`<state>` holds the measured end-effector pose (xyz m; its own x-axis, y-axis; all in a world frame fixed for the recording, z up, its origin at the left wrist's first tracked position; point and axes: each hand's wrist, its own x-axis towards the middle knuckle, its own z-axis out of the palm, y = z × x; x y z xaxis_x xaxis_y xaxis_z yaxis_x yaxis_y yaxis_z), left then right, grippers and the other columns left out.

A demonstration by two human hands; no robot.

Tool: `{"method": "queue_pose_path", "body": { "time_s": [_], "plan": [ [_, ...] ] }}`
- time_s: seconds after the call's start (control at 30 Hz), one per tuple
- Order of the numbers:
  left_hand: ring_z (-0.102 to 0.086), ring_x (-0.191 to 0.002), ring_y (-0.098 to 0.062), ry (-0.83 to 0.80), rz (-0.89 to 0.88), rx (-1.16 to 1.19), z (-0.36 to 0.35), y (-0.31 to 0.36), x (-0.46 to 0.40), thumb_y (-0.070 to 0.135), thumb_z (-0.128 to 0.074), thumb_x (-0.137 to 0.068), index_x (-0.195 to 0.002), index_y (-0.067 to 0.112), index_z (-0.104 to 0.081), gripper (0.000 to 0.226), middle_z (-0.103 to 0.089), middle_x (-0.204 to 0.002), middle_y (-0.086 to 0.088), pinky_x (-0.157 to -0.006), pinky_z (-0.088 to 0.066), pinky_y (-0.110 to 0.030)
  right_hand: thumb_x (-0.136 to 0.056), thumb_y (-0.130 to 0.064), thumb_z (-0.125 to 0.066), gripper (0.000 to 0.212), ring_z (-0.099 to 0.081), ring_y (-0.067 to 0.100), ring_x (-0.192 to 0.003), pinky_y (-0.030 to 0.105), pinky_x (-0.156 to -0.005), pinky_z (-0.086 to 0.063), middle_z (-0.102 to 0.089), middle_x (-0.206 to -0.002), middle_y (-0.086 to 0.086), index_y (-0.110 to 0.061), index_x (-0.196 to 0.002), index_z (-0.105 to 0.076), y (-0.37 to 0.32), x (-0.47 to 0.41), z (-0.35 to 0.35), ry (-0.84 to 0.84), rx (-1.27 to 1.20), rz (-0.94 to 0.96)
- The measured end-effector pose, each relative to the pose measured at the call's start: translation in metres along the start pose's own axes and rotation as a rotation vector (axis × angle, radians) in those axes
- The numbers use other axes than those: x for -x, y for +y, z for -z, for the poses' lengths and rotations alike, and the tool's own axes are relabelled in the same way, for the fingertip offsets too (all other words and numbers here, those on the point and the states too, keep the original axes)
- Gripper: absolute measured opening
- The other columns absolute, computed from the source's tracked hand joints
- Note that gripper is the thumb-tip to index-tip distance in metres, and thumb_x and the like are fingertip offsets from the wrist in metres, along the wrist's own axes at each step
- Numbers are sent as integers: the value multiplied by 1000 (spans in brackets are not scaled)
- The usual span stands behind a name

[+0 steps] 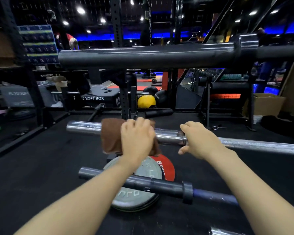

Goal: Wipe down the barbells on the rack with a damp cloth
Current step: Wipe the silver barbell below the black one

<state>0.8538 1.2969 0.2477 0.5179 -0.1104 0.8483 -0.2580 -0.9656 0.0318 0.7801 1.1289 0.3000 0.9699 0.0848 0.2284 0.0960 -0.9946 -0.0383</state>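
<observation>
Left fingers: the left hand is curling over the brown cloth, clamping it round the chrome barbell at the centre of the frame.
Right fingers: the right hand is gripping that same bar at the collar, just right of the cloth, thumb hanging under (steadying it, by the look).
Cloth: it is draping over the sleeve, its loose lower edge dangling toward the grey plate below centre.
Slip risk: a damp, polished sleeve is likely to be rolling under the palm; if the right hand's grip is easing, the bar could be spinning or shifting on its rest.
Snag risk: that hanging cloth edge could be catching on the collar step during a rightward stroke.
Room left: the sleeve end is sitting bare at centre left, open floor beyond it.
Room right: the knurled shaft is running clear to the right edge.
Above and below: the black barbell is crossing the upper frame, the dark barbell lying across the lower middle (both are crowding the forearms).
</observation>
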Motion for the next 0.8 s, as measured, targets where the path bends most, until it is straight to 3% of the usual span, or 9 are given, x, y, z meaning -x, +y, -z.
{"method": "queue_pose_path", "body": {
  "time_s": [0.1,0.2,0.37,0.43,0.5,0.57,0.63,0.73,0.8],
  "plan": [
    [-51,-75,-26,38,-158,87,-2,36,1,28,-42,-85,-79,18,-59,21,-57,-79,-1,-71,-39,-38,-72,-46,-77,67,-36,23,-122,33,-90,-41,-41,-130,3,-15,-123,-47,-6,-4,-4,5,30,-41],
    [-50,-74,-25,7,-294,59,-4,1,-5,31,-42,-88,-81,18,-58,21,-55,-79,-1,-66,-37,-37,-71,-45,-78,67,-36,22,-121,33,-86,-43,-41,-129,2,-17,-124,-48,-5,-6,-2,12,56,-80],
    [-49,-72,-30,-9,-61,-63,-7,-88,-8,28,-38,-87,-76,15,-55,24,-53,-77,-6,-63,-37,-38,-68,-43,-81,74,-40,21,-122,36,-86,-47,-43,-129,0,-18,-129,-46,-9,-5,3,-18,24,-117],
    [-50,-71,-31,0,74,-68,-6,-82,-8,26,-38,-85,-74,12,-56,25,-54,-76,-7,-65,-38,-38,-69,-41,-81,70,-42,22,-120,34,-81,-42,-46,-126,2,-19,-127,-47,-15,-5,4,-15,43,-120],
    [-51,-74,-31,18,145,-53,-4,-55,-6,25,-40,-82,-74,14,-58,23,-56,-77,-6,-70,-38,-39,-74,-40,-77,62,-44,24,-119,34,-90,-39,-48,-127,3,-19,-126,-50,-26,-8,3,34,107,-61],
    [-51,-76,-29,28,79,-10,-4,-25,0,27,-43,-81,-75,16,-58,19,-56,-79,-4,-74,-34,-39,-82,-34,-70,50,-43,25,-119,35,-93,-39,-47,-127,4,-18,-126,-52,-42,-14,0,115,123,-3],
    [-50,-77,-27,38,-46,56,-4,-16,2,29,-45,-84,-77,18,-57,17,-56,-80,-2,-74,-33,-38,-89,-27,-61,33,-43,25,-116,34,-85,-40,-48,-123,4,-19,-121,-53,-60,-20,-3,174,132,30],
    [-50,-74,-25,-4,-210,55,-3,-50,-7,31,-45,-87,-77,18,-56,19,-54,-79,-1,-67,-35,-36,-91,-12,-54,26,-45,26,-113,32,-76,-35,-49,-116,5,-17,-117,-53,-77,-31,-5,176,132,34],
    [-51,-73,-27,-29,-169,-5,-2,-87,-13,32,-40,-87,-75,18,-55,24,-54,-77,-1,-64,-36,-37,-90,-9,-54,26,-46,27,-112,31,-73,-31,-50,-114,6,-15,-115,-54,-85,-35,-7,146,102,22]
  ]
}}
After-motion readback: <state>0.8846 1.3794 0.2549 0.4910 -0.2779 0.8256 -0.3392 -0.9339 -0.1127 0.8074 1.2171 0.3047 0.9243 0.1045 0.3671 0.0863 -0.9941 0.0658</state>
